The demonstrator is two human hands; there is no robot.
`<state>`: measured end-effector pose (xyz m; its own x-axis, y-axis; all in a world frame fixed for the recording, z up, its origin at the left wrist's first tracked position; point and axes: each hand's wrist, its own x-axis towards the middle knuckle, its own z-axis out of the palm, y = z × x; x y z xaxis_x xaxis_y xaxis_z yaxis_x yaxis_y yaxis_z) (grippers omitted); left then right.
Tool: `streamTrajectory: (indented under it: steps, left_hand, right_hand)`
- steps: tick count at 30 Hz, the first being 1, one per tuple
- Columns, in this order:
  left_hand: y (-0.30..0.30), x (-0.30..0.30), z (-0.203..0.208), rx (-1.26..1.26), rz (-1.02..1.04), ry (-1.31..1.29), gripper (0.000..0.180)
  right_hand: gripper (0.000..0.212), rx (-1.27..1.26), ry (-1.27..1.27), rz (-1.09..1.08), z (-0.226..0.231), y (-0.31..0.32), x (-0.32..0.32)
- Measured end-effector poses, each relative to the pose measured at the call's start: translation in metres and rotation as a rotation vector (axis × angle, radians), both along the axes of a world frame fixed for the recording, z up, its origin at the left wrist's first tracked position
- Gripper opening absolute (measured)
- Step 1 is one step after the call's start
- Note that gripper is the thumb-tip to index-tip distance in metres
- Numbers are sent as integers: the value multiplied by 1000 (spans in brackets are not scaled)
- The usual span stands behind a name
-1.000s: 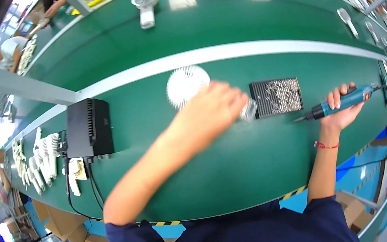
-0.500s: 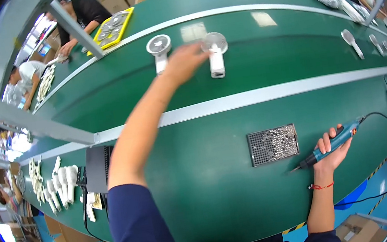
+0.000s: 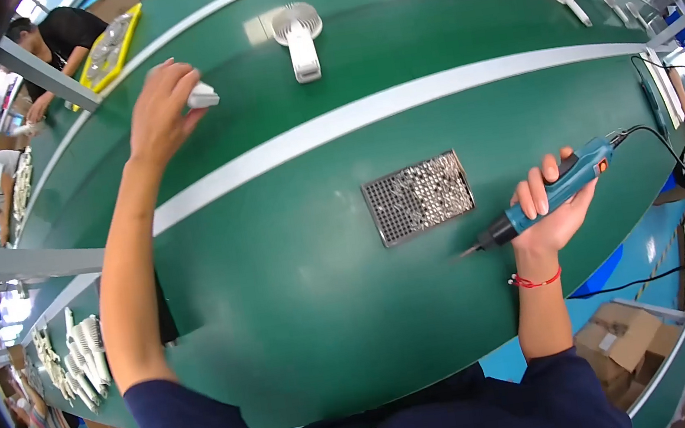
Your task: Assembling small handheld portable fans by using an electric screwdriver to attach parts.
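Observation:
My left hand (image 3: pixel 161 108) reaches over the far strip of the green table, its fingers closed round a white handheld fan (image 3: pixel 205 98). Only the end of that fan's handle shows; the rest is hidden by the hand. Another white handheld fan (image 3: pixel 303 49) with a round grille lies to the right of it, untouched. In my right hand (image 3: pixel 546 198) is a blue-and-black electric screwdriver (image 3: pixel 562 190), its bit pointing left above the near table. Left of the bit sits a dark perforated tray (image 3: pixel 398 235) partly filled with small shiny screws.
A pale rail (image 3: pixel 397 103) crosses the table. Several white brush-shaped pieces (image 3: pixel 83 360) lie at the left, and more (image 3: pixel 567 3) at the far right. A black cable (image 3: pixel 665 141) trails from the screwdriver. Co-workers sit at the far left and right; a yellow tray (image 3: pixel 114 49) stands far left.
My left hand has moved left from beside the right-hand fan and closed on the other one. The view has swung, shifting the table leftward and up. The screwdriver stays in my right hand.

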<state>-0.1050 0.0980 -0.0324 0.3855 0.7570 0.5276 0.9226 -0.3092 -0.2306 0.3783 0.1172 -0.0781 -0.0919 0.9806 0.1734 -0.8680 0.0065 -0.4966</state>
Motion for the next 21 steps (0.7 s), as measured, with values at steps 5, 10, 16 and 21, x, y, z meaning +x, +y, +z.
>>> streamTrajectory:
  steps: [5,10,16,21]
  left_hand:
    - [-69,114,-3,-94,6,-156,45]
    - [-145,207,-23,-437,268,-334,58]
    - [-164,236,-29,-555,222,-207,57]
    - [-165,241,-41,-664,172,-272,62]
  right_hand:
    - [55,363,-58,95,35,-16,-25]
    - [60,612,-183,64,36,-9,-53]
    - [66,571,-218,114,24,-10,-64]
    - [67,554,-236,95,22,-6,-69]
